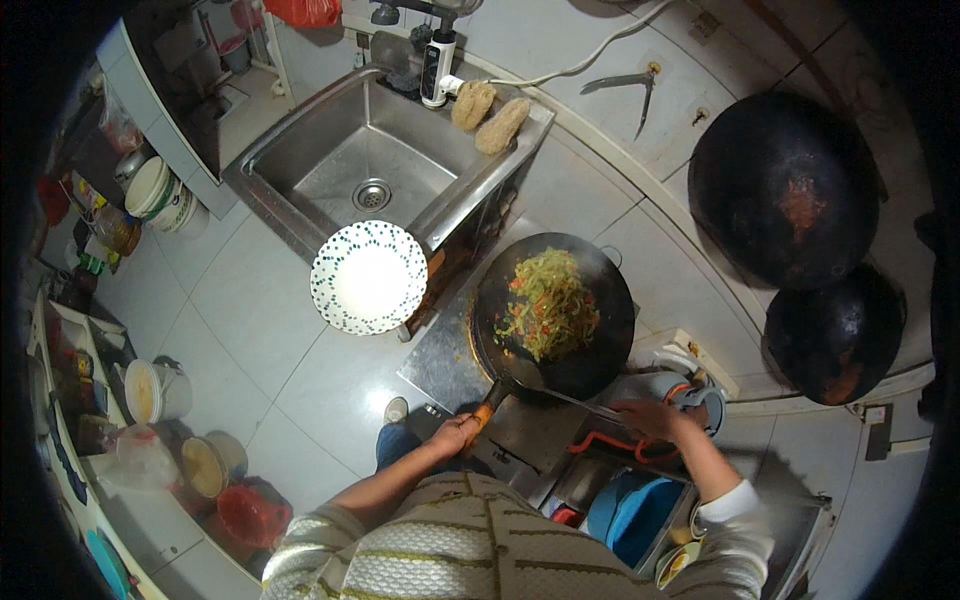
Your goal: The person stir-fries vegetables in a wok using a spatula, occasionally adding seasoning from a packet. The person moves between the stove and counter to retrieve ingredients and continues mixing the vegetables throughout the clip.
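Observation:
My left hand (457, 433) grips the wooden handle (486, 411) of a dark wok (609, 330) on the stove. In the wok lies a heap of shredded green vegetables (551, 300) with small red and orange bits, and faint steam rises near its far rim. My right hand (646, 417) holds the long metal handle of a spatula (574, 401), whose head rests inside the wok's near side, below the vegetables. A white plate with a green and blue speckled rim (330, 281) sits at the sink's near corner, left of the wok.
Beyond the plate is a steel sink (322, 180) with a faucet (437, 71) and two brown scrubbers (501, 126). Two black woks (757, 187) hang on the right wall. A blue basin (637, 517) stands by my right forearm. Buckets (157, 390) line the left side.

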`<state>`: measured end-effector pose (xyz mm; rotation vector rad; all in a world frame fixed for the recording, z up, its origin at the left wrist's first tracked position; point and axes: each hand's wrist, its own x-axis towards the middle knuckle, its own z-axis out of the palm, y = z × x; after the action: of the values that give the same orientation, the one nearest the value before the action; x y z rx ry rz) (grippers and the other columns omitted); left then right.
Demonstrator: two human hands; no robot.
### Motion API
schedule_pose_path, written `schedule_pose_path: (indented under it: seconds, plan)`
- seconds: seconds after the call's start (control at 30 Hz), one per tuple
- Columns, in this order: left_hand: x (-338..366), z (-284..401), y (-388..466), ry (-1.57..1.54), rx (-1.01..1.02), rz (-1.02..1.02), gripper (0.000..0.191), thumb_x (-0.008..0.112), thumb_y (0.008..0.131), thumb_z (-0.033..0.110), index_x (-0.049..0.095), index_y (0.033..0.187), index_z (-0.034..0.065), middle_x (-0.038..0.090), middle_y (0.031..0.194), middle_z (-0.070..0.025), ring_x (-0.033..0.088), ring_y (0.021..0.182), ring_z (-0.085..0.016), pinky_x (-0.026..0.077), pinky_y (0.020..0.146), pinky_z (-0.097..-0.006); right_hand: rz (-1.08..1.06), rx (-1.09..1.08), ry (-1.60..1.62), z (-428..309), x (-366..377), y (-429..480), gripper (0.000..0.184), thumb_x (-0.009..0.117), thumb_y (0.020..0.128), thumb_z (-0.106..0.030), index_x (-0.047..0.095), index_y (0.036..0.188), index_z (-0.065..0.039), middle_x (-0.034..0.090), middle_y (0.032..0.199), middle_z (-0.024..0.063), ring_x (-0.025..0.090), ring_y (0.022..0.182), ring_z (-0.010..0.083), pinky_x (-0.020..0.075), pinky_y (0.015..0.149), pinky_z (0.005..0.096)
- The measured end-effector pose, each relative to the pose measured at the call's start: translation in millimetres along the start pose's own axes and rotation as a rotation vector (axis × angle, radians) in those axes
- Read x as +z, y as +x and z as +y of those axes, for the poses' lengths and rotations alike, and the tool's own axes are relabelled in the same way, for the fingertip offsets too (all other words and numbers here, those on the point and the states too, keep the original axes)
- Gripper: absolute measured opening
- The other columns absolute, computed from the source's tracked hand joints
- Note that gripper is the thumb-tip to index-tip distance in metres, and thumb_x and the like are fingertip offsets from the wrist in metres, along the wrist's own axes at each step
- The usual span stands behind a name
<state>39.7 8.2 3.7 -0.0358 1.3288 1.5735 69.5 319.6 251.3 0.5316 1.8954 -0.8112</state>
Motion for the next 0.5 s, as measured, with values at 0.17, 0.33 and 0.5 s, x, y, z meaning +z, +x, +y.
schedule_pose_path:
  seconds: [0.17, 0.33, 0.5]
  plan:
    - [0, 3, 0, 0.044, -0.031, -0.014, 0.032, 0.045, 0.084, 0.034, 0.051, 0.100, 0.0072, 0.050, 0.073, -0.0025, 0.050, 0.062, -0.012, 0.043, 0.052, -0.0278, 0.330, -0.283, 0.314, -12, 66, 108, 0.054, 0.054, 0.080, -0.017, 0.029, 0.127, -0.004, 0.051, 0.089, 0.0125, 0.051, 0.063, 0.0169, 0.0425, 0.052, 0.0335]
    - [1, -4, -1, -0.024, -0.017, 0.014, 0.032, 0.046, 0.084, 0.035, 0.051, 0.100, 0.0080, 0.051, 0.075, -0.0026, 0.051, 0.062, -0.012, 0.043, 0.051, -0.0277, 0.495, -0.258, 0.805, -55, 51, 130, 0.056, 0.052, 0.081, -0.014, 0.024, 0.129, -0.007, 0.051, 0.083, 0.0111, 0.047, 0.055, 0.0142, 0.0389, 0.043, 0.0323]
    - [-3, -10, 3, -0.020, -0.007, 0.001, 0.035, 0.046, 0.085, 0.036, 0.051, 0.104, 0.0076, 0.053, 0.079, -0.0013, 0.050, 0.064, -0.011, 0.043, 0.058, -0.0240, 0.319, -0.436, 1.827, -21, 37, 111, 0.014, 0.049, 0.083, -0.015, 0.048, 0.094, -0.006, 0.046, 0.064, 0.0022, 0.039, 0.044, 0.0060, 0.0279, 0.034, 0.0210]
